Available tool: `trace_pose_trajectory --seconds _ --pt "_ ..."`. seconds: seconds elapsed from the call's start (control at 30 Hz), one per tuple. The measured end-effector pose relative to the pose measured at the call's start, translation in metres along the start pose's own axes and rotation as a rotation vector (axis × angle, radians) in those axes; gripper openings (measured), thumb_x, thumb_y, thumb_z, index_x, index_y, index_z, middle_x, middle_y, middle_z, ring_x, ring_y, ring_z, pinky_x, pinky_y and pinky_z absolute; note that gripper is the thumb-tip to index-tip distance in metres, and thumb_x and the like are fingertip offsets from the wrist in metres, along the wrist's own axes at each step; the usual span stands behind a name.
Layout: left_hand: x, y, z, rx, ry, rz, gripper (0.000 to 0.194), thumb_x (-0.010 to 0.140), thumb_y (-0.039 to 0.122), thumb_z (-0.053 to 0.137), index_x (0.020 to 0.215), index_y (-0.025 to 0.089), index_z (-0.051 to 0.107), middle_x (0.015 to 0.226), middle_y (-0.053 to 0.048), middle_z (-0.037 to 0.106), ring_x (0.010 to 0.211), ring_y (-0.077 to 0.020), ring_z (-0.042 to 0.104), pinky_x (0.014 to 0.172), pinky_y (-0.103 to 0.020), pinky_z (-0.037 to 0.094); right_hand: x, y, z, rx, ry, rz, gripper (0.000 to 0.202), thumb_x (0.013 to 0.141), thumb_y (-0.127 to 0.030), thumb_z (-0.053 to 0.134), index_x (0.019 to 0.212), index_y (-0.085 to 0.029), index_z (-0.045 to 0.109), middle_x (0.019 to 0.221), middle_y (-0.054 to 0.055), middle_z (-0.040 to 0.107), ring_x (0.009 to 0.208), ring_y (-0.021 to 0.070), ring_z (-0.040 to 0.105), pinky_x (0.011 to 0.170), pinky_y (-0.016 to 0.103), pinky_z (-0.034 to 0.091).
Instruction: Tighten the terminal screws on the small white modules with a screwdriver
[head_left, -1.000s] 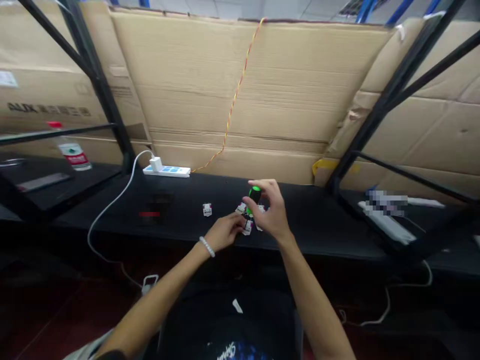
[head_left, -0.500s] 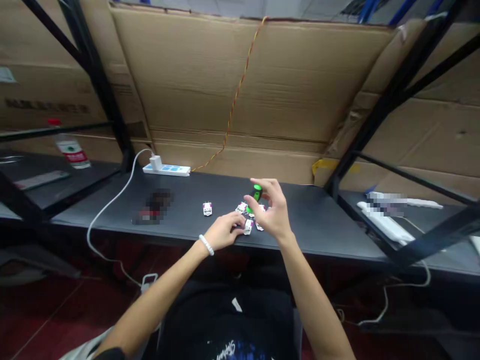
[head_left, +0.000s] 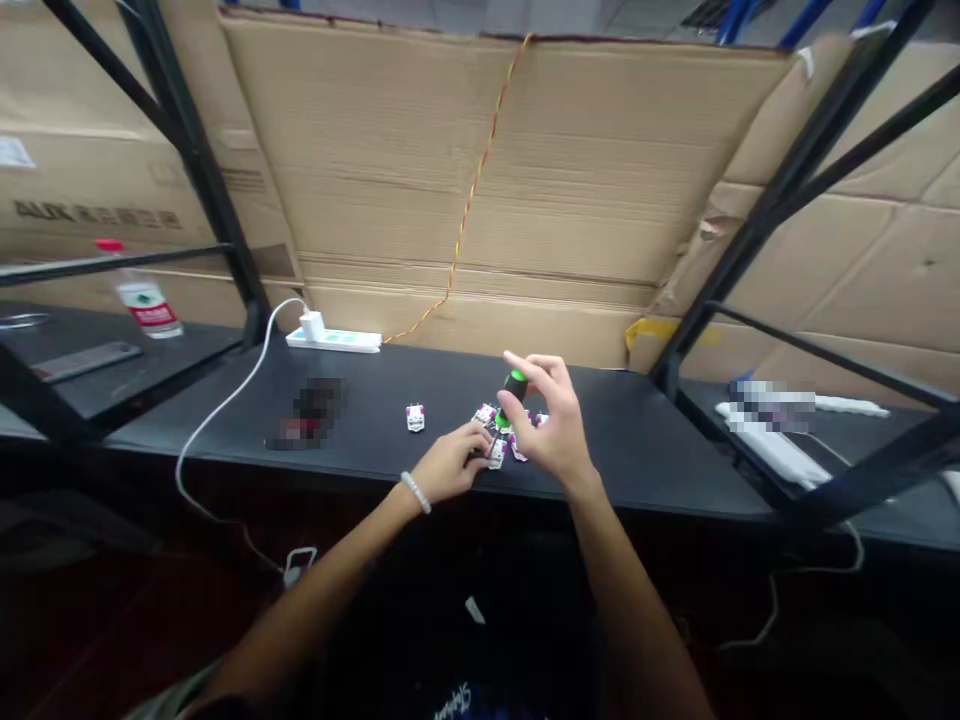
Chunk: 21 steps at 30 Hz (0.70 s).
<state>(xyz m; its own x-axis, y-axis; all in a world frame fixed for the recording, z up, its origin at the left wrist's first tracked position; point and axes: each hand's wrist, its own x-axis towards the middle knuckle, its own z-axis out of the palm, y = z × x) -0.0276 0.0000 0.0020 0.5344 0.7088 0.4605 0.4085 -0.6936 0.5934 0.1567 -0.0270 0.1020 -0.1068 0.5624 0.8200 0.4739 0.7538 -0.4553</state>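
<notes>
My right hand grips a screwdriver with a black and green handle, held between thumb and fingers. Its thin shaft slants down towards a small white and purple part on the dark table. My left hand, a white bracelet on its wrist, has its fingers bent together against that part. Several similar small parts lie close around, among them one behind my left fingers and one partly covered by my right hand. Another one lies apart to the left.
A white power strip with a plugged-in charger stands at the table's back edge; its white cable runs down the left. A blurred dark object lies left. Black metal posts rise on both sides, before a cardboard wall.
The screwdriver's shaft now shows, reaching down to the part by my left fingers. My right hand has shifted slightly right and its grip has turned a little. My left hand has stayed nearly still.
</notes>
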Motion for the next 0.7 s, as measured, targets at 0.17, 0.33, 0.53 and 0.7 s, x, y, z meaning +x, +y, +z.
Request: trace_pose_trajectory --seconds 0.17,0.33,0.53,0.7 --pt "-0.0005 0.0018 0.0011 0.012 0.007 0.0 0.014 0.089 0.006 0.066 0.086 0.019 0.065 0.112 -0.007 0.069 0.102 -0.0209 0.07 0.1 -0.035 0.055 -0.0004 0.0022 0.0016 0.005 0.002 -0.003 0.045 0.097 -0.023 0.063 0.142 -0.029 0.066 0.111 0.007 0.062 0.098 0.0214 0.066 0.093 0.043 0.06" --pt "-0.0012 0.0048 0.0037 0.053 0.005 -0.009 0.014 0.089 0.005 0.064 0.087 0.019 0.063 0.112 -0.007 0.069 0.102 -0.0225 0.07 0.099 -0.037 0.056 -0.0031 0.0014 0.0016 0.105 -0.055 0.015 0.047 0.102 -0.021 0.052 0.148 -0.028 0.058 0.131 0.011 0.068 0.119 0.0246 0.067 0.102 0.045 0.057" --pt "-0.0006 0.0069 0.0039 0.061 0.013 -0.007 0.016 0.087 0.003 0.064 0.085 0.02 0.062 0.109 -0.007 0.068 0.098 -0.0221 0.069 0.095 -0.036 0.056 -0.0006 0.0027 0.0067 0.009 0.006 0.023 0.038 0.094 -0.03 0.07 0.132 -0.027 0.068 0.113 0.009 0.065 0.096 0.0231 0.066 0.084 0.041 0.061" --pt "-0.0002 0.0074 0.0021 0.045 0.006 -0.017 0.015 0.088 0.005 0.065 0.086 0.02 0.064 0.11 -0.007 0.07 0.1 -0.022 0.069 0.097 -0.037 0.056 -0.0025 0.0059 0.0069 0.099 -0.067 0.029 0.046 0.103 -0.024 0.048 0.148 -0.029 0.055 0.131 0.011 0.067 0.119 0.0261 0.066 0.103 0.048 0.057"
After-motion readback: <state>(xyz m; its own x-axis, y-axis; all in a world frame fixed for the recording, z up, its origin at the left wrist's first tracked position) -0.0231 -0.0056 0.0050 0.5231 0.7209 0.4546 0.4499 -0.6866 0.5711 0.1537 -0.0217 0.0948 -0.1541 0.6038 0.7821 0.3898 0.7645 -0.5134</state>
